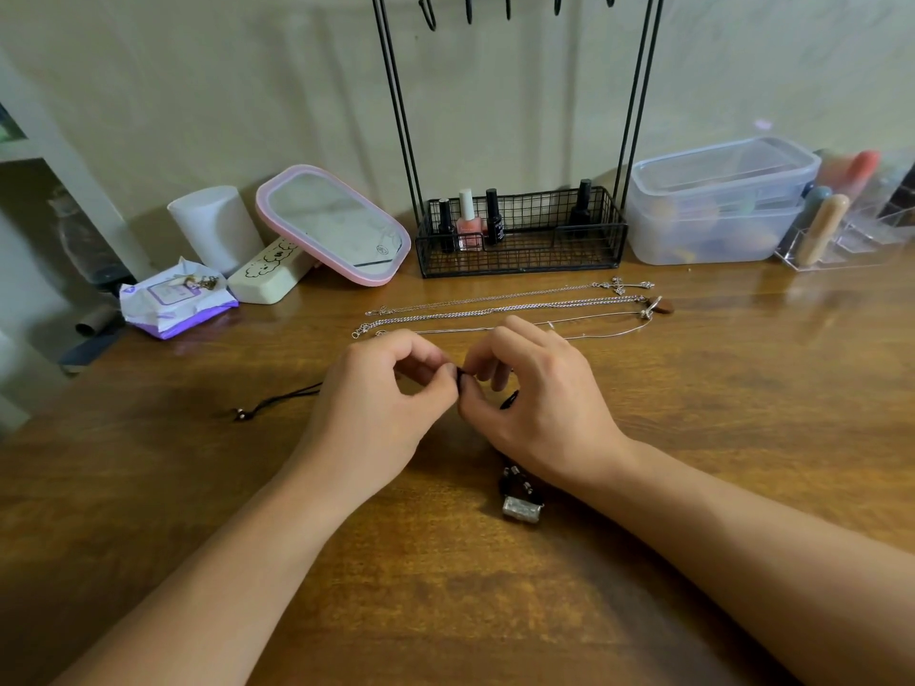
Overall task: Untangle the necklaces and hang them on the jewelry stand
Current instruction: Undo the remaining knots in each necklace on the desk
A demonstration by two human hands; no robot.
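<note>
**Black cord pinched between both hands**

The black cord necklace (463, 376) is pinched by the left hand (381, 408) and right hand (539, 408), fingertips meeting. Its silver pendant (520, 507) lies below the right wrist; one end trails left. Three silver chains (505, 309) lie just beyond the hands, before the jewelry stand (520, 240).

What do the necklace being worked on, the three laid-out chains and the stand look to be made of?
Necklace in both hands: black cord, matte, apparently fabric or leather; its pendant looks like dull silver metal.
Three chains: fine silvery metal links, glinting.
Jewelry stand: thin black wire, likely painted metal, with a mesh basket.
Left hand and right hand pinch the cord.
</note>
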